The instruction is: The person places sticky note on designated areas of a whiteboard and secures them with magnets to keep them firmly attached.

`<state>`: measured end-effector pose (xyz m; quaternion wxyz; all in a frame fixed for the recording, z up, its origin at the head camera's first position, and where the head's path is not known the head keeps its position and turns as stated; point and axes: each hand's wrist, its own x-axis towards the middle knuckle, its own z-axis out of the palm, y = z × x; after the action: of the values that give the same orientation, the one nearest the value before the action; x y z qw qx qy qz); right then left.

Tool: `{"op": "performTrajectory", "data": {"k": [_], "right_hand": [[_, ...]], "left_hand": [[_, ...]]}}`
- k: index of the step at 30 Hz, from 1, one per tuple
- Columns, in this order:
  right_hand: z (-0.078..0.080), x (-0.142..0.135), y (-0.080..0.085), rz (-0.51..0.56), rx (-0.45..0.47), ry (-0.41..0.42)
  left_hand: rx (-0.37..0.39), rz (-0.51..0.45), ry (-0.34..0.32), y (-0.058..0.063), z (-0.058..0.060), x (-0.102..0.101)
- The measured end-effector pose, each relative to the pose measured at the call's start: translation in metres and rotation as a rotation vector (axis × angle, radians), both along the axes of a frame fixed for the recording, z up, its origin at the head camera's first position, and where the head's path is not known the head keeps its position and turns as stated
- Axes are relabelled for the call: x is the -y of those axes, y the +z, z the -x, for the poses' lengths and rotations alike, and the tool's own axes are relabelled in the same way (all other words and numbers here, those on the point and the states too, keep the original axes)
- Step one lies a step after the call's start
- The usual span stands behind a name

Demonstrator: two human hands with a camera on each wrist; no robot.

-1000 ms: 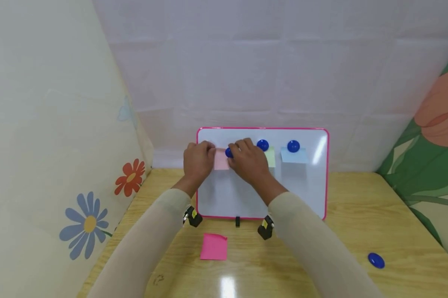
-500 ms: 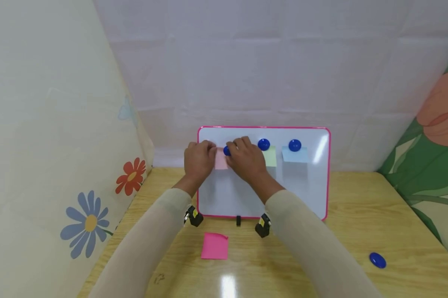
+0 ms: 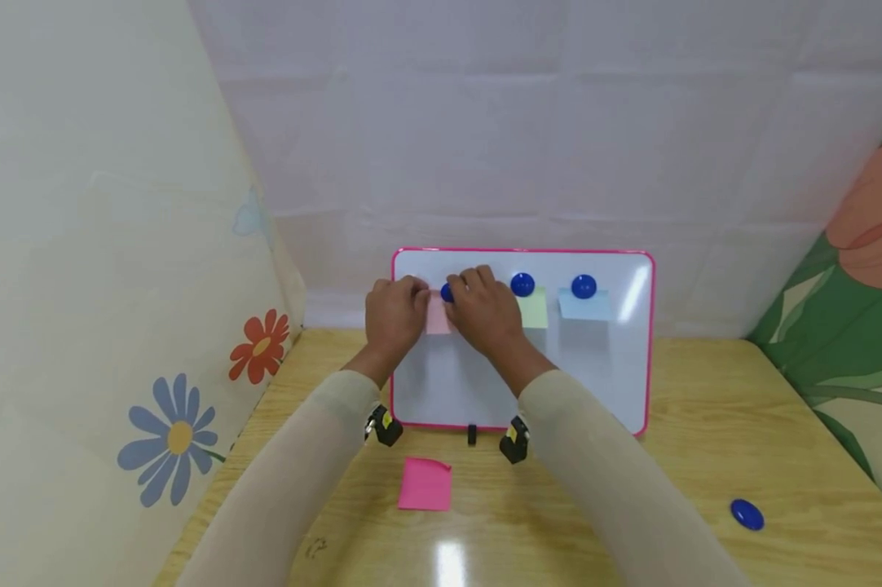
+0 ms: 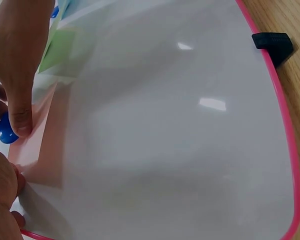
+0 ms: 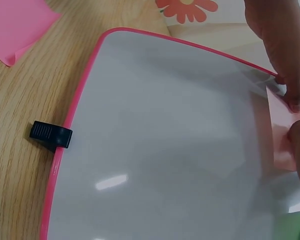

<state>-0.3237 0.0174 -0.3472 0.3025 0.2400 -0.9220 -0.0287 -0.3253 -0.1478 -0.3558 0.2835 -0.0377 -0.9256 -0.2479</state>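
Note:
A whiteboard (image 3: 448, 383) with a pink rim stands tilted on the table. My left hand (image 3: 395, 316) pinches the upper left edge of a light pink sticky note (image 3: 438, 316) against the board. With my right hand (image 3: 487, 314) I grip a round blue magnet (image 3: 447, 292) at the top of that note. In the left wrist view, the right thumb presses beside the magnet (image 4: 6, 131) on the note (image 4: 27, 147). The right wrist view shows the left fingertips on the note (image 5: 280, 130), whose lower edge stands off the board; the magnet at this note is hidden there.
To the right on the board, blue magnets sit over a light green note (image 3: 535, 310) and a light blue note (image 3: 584, 306). A bright pink note (image 3: 425, 484) and a spare blue magnet (image 3: 747, 514) lie on the table (image 3: 705, 408). A black clip (image 3: 472, 434) holds the board's lower rim.
My right hand has shifted slightly left and up with the blue magnet along the top of the light pink note. My left hand has kept its hold on the note.

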Motion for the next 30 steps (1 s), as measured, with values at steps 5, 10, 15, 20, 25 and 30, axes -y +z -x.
{"op": "performTrajectory", "data": {"k": [5, 10, 15, 20, 25, 30], "right_hand": [[0.0006, 0.0004, 0.0012, -0.006, 0.001, -0.005], [0.0026, -0.0004, 0.0005, 0.004, 0.002, -0.002], [0.0039, -0.0004, -0.0001, 0.010, 0.004, -0.002], [0.0046, 0.0003, 0.0003, 0.006, -0.001, -0.005], [0.0056, 0.0008, -0.0006, 0.012, -0.002, 0.001], [0.0063, 0.0007, -0.0010, 0.013, -0.004, 0.003]], "left_hand": [[-0.004, 0.003, 0.002, -0.0003, 0.0005, -0.0012], [-0.004, 0.002, 0.004, -0.0019, 0.0012, -0.0023], [-0.004, 0.003, 0.002, -0.0015, 0.0003, -0.0026], [-0.019, 0.019, -0.010, -0.0022, 0.0008, -0.0015], [-0.039, 0.040, -0.022, -0.0035, 0.0012, -0.0006], [-0.075, 0.061, -0.034, -0.0034, 0.0031, -0.0013]]}}
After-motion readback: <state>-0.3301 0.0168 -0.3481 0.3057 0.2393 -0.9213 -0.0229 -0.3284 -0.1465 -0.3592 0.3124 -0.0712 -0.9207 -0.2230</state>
